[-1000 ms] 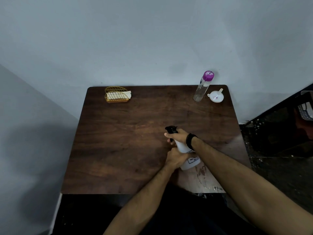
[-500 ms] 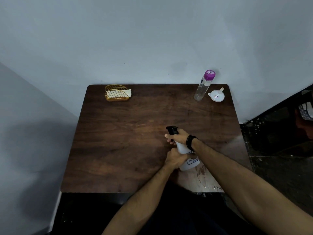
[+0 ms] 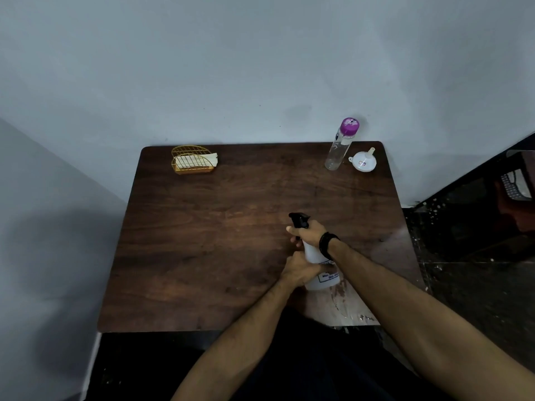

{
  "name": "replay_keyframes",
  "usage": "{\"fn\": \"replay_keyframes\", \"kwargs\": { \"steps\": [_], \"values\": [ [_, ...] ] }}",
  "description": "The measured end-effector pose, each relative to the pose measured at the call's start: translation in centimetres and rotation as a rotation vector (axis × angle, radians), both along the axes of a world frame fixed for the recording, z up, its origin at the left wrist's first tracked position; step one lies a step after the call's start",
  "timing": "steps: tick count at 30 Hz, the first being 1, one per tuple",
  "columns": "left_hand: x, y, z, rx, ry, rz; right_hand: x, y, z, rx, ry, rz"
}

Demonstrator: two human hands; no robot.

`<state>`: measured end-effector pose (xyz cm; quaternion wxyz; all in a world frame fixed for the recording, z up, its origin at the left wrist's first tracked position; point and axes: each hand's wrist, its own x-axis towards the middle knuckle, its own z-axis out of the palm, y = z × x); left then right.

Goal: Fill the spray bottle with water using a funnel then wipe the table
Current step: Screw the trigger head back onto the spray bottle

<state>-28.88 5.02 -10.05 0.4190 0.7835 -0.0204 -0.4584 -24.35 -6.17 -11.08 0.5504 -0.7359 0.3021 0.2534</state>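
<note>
White plastic spray bottle (image 3: pixel 318 266) near table (image 3: pixel 202 241) centre, toward five o'clock. Left hand (image 3: pixel 298 269) wrapped round body, right hand (image 3: pixel 307 234) curled round black trigger head (image 3: pixel 298 220). Probably light, smooth; best held low. Contents unclear. At one o'clock, capped clear bottle (image 3: pixel 340 146) and white funnel (image 3: pixel 364 162); at eleven, napkins in gold wire holder (image 3: pixel 192 160).
</note>
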Motion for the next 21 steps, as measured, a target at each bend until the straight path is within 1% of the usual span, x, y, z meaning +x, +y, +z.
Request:
{"fn": "replay_keyframes", "kwargs": {
  "steps": [4,11,16,21],
  "values": [
    [-0.2,-0.3,-0.1,-0.013,0.050,0.036,-0.2,-0.7,0.1,0.113,0.052,-0.013],
    [-0.3,-0.6,-0.2,-0.024,0.139,0.169,0.0,-0.8,0.8,0.185,0.135,-0.001],
    [-0.2,-0.5,0.4,-0.006,0.131,0.218,0.3,-0.4,1.0,0.173,0.109,-0.024],
    [0.1,-0.4,1.0,0.039,0.112,0.194,0.4,0.0,0.9,0.066,0.053,-0.051]
  ]
}}
